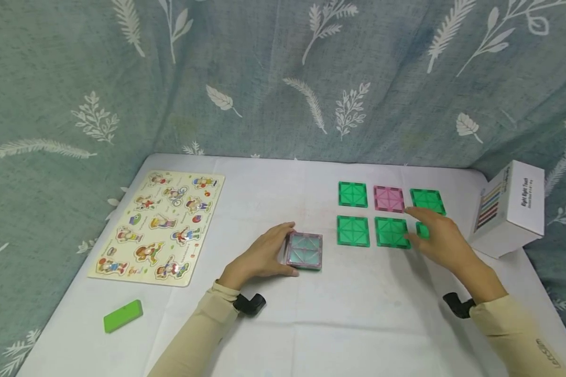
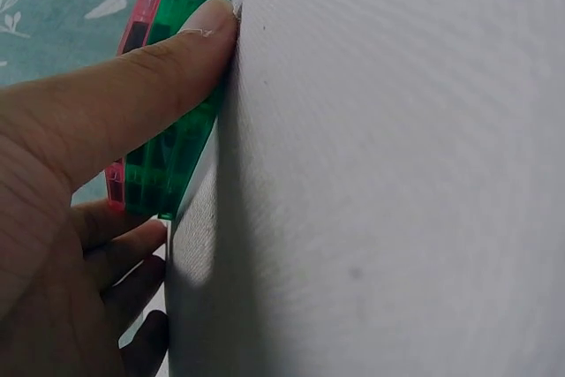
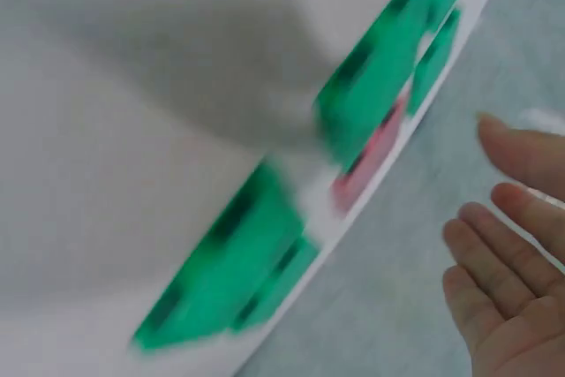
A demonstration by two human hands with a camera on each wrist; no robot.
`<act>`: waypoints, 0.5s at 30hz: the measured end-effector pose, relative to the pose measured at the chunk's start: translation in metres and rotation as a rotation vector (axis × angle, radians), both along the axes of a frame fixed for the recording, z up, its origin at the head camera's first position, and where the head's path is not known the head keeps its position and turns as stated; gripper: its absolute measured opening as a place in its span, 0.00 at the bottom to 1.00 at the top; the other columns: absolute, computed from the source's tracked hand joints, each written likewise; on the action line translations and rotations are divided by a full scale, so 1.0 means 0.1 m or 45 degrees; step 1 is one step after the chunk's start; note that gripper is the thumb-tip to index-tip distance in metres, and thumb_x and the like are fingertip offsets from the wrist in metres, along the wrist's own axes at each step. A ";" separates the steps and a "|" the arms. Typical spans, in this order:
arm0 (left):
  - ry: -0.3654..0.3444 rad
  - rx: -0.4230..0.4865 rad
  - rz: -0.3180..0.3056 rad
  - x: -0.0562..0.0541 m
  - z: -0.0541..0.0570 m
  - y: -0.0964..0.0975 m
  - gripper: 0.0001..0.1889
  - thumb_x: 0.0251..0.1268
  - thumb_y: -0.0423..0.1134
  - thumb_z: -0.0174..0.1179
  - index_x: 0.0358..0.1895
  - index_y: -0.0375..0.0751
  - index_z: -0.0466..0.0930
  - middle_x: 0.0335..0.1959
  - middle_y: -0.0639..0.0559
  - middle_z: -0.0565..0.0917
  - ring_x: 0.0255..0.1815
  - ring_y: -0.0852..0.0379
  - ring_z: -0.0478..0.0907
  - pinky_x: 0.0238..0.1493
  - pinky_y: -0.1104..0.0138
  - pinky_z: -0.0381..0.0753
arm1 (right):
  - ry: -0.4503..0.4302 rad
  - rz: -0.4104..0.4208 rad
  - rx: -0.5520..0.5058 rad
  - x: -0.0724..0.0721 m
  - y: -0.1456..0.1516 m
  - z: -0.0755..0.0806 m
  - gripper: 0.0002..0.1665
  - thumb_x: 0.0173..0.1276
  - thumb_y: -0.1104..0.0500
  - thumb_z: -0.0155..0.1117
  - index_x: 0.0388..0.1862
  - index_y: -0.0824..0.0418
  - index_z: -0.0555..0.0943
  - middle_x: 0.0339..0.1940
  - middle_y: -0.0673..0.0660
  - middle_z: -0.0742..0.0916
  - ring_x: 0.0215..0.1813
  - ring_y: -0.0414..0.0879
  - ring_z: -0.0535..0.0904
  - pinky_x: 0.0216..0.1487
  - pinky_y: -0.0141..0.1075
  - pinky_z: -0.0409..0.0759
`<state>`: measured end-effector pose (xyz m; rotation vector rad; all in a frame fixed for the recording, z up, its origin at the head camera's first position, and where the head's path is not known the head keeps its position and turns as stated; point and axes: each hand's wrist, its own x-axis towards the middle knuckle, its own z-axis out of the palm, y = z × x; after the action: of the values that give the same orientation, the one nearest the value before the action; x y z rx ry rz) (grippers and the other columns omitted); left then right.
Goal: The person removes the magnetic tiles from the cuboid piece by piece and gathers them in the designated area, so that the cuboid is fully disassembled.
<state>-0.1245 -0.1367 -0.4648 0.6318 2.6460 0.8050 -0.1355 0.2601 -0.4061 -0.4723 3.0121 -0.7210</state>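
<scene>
My left hand (image 1: pixel 264 254) holds a stack of square magnetic tiles (image 1: pixel 305 251) on the table between thumb and fingers. From the left wrist view, the stack (image 2: pixel 168 147) shows green edges with a pink tile on top, and the thumb lies along its side. Right of it, magnetic tiles lie flat in two rows: a pink tile (image 1: pixel 389 199) sits between two green ones at the back, with green tiles (image 1: pixel 353 230) in front. Over the right end of the rows hovers my right hand (image 1: pixel 436 238), partly hiding the front right green tile (image 1: pixel 422 230). Its fingers (image 3: pixel 494 258) are extended, holding nothing.
A white box (image 1: pixel 511 209) stands at the table's right edge, close to my right hand. On the left lies a puzzle board (image 1: pixel 158 230) with cartoon figures, and a green block (image 1: pixel 123 316) is nearer the front. A patterned curtain (image 1: pixel 264 78) hangs behind the table.
</scene>
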 end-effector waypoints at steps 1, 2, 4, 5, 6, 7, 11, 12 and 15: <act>-0.002 0.000 0.001 0.00 0.00 0.00 0.56 0.48 0.56 0.78 0.77 0.36 0.57 0.82 0.46 0.55 0.83 0.43 0.52 0.82 0.45 0.55 | 0.016 0.020 -0.030 0.00 -0.08 -0.01 0.36 0.62 0.67 0.71 0.70 0.68 0.72 0.69 0.74 0.76 0.70 0.74 0.69 0.65 0.69 0.71; -0.004 0.002 0.003 0.00 0.00 0.00 0.56 0.48 0.56 0.78 0.77 0.36 0.57 0.82 0.46 0.55 0.83 0.43 0.52 0.82 0.45 0.55 | 0.020 0.039 -0.057 0.00 -0.14 -0.02 0.36 0.62 0.66 0.71 0.70 0.66 0.72 0.69 0.73 0.76 0.70 0.73 0.70 0.65 0.69 0.71; -0.003 0.004 0.003 0.00 0.00 0.00 0.56 0.48 0.56 0.78 0.77 0.36 0.57 0.82 0.46 0.55 0.83 0.43 0.52 0.82 0.46 0.56 | 0.022 0.071 -0.101 -0.01 -0.27 -0.06 0.36 0.63 0.65 0.72 0.70 0.65 0.73 0.69 0.71 0.77 0.70 0.71 0.71 0.66 0.67 0.72; 0.000 0.004 0.003 0.00 0.00 0.00 0.56 0.48 0.57 0.78 0.76 0.36 0.58 0.82 0.46 0.56 0.83 0.43 0.52 0.82 0.46 0.56 | 0.017 0.086 -0.119 -0.01 -0.33 -0.08 0.36 0.63 0.65 0.72 0.70 0.64 0.73 0.69 0.71 0.77 0.70 0.70 0.71 0.66 0.66 0.72; 0.001 0.005 0.003 0.00 0.00 0.00 0.56 0.48 0.57 0.78 0.76 0.36 0.58 0.82 0.46 0.56 0.83 0.43 0.53 0.82 0.46 0.56 | 0.008 0.101 -0.137 -0.01 -0.39 -0.10 0.36 0.63 0.64 0.73 0.70 0.64 0.73 0.69 0.70 0.78 0.71 0.69 0.72 0.67 0.66 0.73; 0.003 0.005 0.003 0.00 0.00 0.00 0.56 0.48 0.57 0.78 0.76 0.36 0.58 0.82 0.46 0.56 0.83 0.43 0.53 0.81 0.46 0.56 | -0.006 0.113 -0.156 -0.01 -0.45 -0.13 0.36 0.63 0.63 0.73 0.70 0.63 0.73 0.69 0.68 0.78 0.71 0.68 0.72 0.67 0.65 0.73; 0.005 0.000 0.004 0.00 -0.01 0.00 0.55 0.47 0.57 0.78 0.76 0.37 0.59 0.82 0.47 0.56 0.83 0.44 0.53 0.82 0.46 0.56 | -0.051 0.146 -0.212 0.01 -0.69 -0.23 0.35 0.64 0.58 0.74 0.70 0.62 0.74 0.69 0.65 0.80 0.71 0.65 0.74 0.67 0.63 0.75; 0.003 0.002 0.003 0.00 -0.01 0.00 0.55 0.47 0.58 0.78 0.76 0.37 0.59 0.82 0.47 0.56 0.83 0.44 0.53 0.82 0.46 0.56 | -0.057 0.153 -0.230 0.02 -0.75 -0.26 0.36 0.64 0.56 0.74 0.70 0.61 0.74 0.69 0.65 0.80 0.71 0.65 0.74 0.68 0.63 0.74; -0.007 0.005 0.000 0.00 0.00 0.00 0.56 0.47 0.58 0.78 0.76 0.38 0.58 0.82 0.47 0.55 0.83 0.44 0.52 0.82 0.46 0.55 | -0.070 0.176 -0.298 0.06 -0.92 -0.35 0.38 0.66 0.50 0.72 0.72 0.60 0.73 0.70 0.62 0.80 0.72 0.62 0.73 0.69 0.62 0.73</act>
<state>-0.1250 -0.1371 -0.4647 0.6298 2.6404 0.8106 -0.1294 0.1682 -0.4407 -0.6468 2.8222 -1.0611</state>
